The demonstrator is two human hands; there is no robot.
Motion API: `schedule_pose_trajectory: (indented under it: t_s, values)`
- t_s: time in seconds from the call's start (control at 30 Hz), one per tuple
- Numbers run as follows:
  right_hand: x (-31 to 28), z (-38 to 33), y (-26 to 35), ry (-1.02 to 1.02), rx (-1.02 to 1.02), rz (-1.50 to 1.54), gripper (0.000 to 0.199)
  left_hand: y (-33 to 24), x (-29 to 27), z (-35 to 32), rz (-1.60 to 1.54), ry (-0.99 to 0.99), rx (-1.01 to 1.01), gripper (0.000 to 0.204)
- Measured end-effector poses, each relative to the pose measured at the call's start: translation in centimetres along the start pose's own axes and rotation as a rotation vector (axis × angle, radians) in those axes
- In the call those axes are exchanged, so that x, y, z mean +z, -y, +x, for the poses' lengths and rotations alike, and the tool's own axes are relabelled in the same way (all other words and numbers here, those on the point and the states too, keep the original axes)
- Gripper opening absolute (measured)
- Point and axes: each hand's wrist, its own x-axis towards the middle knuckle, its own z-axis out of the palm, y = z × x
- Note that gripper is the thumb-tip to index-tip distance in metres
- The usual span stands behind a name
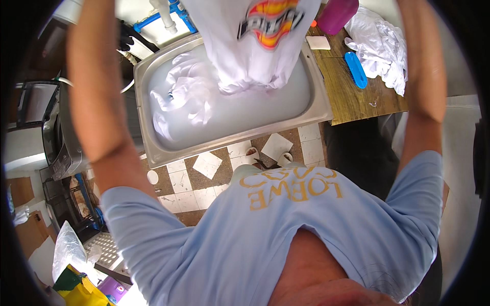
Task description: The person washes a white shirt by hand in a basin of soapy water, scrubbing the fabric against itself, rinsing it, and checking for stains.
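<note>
Both my forearms are raised, my left forearm (92, 92) and my right forearm (423, 76), and both hands are cut off by the top edge of the picture. Between them hangs a white T-shirt (255, 56) with a red, orange and yellow print. Its lower end dips into cloudy water in a steel sink (153, 148). Another white garment (178, 97) lies soaking in the left half of the sink. How the shirt is held cannot be seen.
Right of the sink, a wooden counter (357, 102) carries a heap of white clothes (383, 46), a blue brush (356, 70), a bar of soap (318, 43) and a magenta container (337, 15). Blue and white pipes (163, 15) run behind. A dark appliance (61, 148) stands left; tiled floor below.
</note>
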Motion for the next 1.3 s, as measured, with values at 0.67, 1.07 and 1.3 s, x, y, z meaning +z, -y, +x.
schedule_pose_trajectory:
  t_s: [0.67, 1.07, 1.3]
  values:
    - [17.6, -10.3, -38.1, -0.099, 0.354, -0.433, 0.041, -0.4, 38.1, -32.7, -0.679, 0.202, -0.890, 0.040]
    - [15.5, -10.9, -36.2, -0.216, 0.367, 1.169, 0.033, -12.0, 30.7, -16.1, -0.266, 0.107, -0.491, 0.026]
    - [15.5, -10.4, -36.4, -0.452, 0.646, 1.053, 0.025, -8.2, 33.3, -17.4, -0.486, -0.007, -0.769, 0.022]
